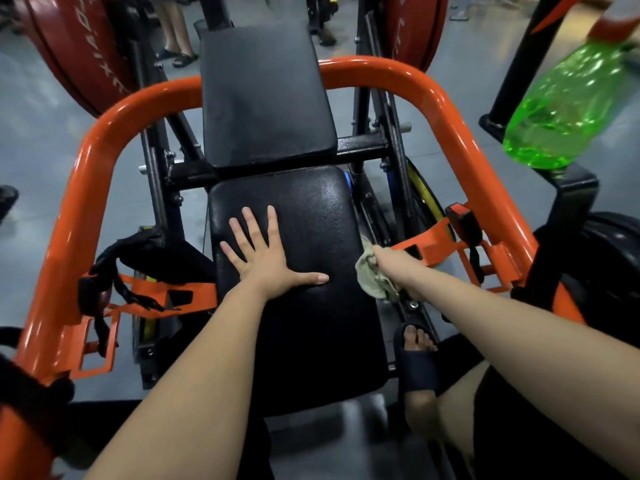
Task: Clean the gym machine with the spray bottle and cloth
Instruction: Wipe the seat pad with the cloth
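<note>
The gym machine has a black padded seat (311, 334) and a black back pad (266, 95), ringed by an orange tube frame (426, 88). My left hand (266, 261) lies flat on the seat with fingers spread, holding nothing. My right hand (391, 261) grips a crumpled beige cloth (372, 278) against the seat's right edge. A green spray bottle (568, 102) with a red top stands on a black part of the machine at the upper right, away from both hands.
Red weight plates (69, 50) hang at the upper left and upper right. Orange belt straps (429, 244) and buckles flank the seat. My sandalled foot (415, 355) rests right of the seat. Another person's legs (173, 29) stand behind the machine on the grey floor.
</note>
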`<state>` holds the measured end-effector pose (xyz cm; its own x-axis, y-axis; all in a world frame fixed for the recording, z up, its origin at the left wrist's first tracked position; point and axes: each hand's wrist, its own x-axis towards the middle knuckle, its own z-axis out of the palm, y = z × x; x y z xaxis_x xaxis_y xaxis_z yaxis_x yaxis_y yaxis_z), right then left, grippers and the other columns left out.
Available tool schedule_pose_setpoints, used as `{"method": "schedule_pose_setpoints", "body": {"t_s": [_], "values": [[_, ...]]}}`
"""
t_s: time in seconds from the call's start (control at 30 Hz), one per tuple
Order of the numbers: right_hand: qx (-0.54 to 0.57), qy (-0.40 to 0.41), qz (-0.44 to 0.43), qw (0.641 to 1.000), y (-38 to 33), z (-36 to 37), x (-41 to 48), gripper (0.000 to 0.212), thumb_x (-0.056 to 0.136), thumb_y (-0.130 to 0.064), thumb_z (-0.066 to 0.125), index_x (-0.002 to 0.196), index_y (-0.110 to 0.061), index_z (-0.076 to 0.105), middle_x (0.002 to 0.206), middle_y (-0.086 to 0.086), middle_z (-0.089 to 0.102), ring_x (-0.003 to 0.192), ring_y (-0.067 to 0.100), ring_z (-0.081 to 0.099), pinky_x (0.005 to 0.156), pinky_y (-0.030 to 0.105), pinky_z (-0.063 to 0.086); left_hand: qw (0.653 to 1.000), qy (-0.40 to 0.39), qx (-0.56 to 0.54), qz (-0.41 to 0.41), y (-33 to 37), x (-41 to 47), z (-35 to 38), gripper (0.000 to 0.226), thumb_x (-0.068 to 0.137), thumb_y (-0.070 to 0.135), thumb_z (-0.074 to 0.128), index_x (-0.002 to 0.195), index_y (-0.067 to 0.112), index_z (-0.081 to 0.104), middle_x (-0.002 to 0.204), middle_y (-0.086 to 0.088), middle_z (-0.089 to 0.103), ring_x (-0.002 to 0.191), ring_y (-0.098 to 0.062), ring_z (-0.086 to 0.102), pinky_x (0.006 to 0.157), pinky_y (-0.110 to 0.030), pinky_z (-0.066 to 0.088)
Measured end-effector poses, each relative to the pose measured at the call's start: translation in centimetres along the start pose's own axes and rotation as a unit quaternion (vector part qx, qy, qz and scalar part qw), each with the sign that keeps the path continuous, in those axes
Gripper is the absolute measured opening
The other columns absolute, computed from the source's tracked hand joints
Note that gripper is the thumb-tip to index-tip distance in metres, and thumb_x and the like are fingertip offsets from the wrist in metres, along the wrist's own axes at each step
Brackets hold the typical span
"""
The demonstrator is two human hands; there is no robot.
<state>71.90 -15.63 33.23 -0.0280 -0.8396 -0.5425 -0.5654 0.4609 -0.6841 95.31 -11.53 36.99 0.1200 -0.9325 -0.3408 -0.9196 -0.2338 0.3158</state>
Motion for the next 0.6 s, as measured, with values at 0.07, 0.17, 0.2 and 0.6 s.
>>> {"method": "schedule_pose_setpoints", "body": {"t_s": [0.07, 0.17, 0.2, 0.6], "values": [[-0.017, -0.025, -0.003, 1.000, 1.6, 0.1, -1.1, 0.034, 0.106, -0.042, 0.043, 0.075, -0.028, 0.044, 0.083, -0.003, 0.050, 0.068, 0.010, 0.046, 0.061, 0.018, 0.037, 1.000, 0.003, -0.003, -0.003, 0.2, -0.2, -0.1, 0.167, 0.041, 0.097, 0.069, 0.144, 0.034, -0.046, 0.146, -0.009, -0.059, 0.135, -0.036, -0.053, 0.112, -0.067, -0.025], [-0.007, -0.010, -0.012, 1.000, 2.5, 0.0, -2.4, 0.042, 0.102, -0.051, 0.048, 0.071, -0.022, 0.050, 0.072, -0.002, 0.053, 0.070, 0.018, 0.053, 0.056, 0.026, 0.038, 1.000, 0.008, -0.002, -0.004, 0.2, -0.2, 0.0, 0.167, 0.041, 0.096, 0.070, 0.146, 0.034, -0.044, 0.148, -0.010, -0.057, 0.137, -0.036, -0.052, 0.113, -0.066, -0.024], [0.007, -0.002, -0.011, 1.000, 2.4, 0.1, -2.5, 0.047, 0.100, -0.053, 0.049, 0.068, -0.019, 0.050, 0.068, -0.002, 0.053, 0.066, 0.017, 0.052, 0.054, 0.027, 0.037, 1.000, 0.007, -0.003, -0.004, 0.2, -0.1, 0.0, 0.167, 0.042, 0.095, 0.070, 0.146, 0.034, -0.044, 0.148, -0.010, -0.057, 0.136, -0.036, -0.052, 0.113, -0.066, -0.024], [0.279, 0.149, -0.098, 0.944, -4.6, 1.6, 2.7, 0.026, 0.089, -0.051, 0.064, 0.092, -0.025, 0.069, 0.094, -0.003, 0.075, 0.093, 0.018, 0.070, 0.090, 0.038, 0.056, 1.000, 0.004, -0.001, -0.005, -0.1, 0.6, 0.3, 0.168, 0.038, 0.097, 0.069, 0.145, 0.035, -0.046, 0.147, -0.009, -0.058, 0.135, -0.036, -0.053, 0.110, -0.065, -0.027]]}}
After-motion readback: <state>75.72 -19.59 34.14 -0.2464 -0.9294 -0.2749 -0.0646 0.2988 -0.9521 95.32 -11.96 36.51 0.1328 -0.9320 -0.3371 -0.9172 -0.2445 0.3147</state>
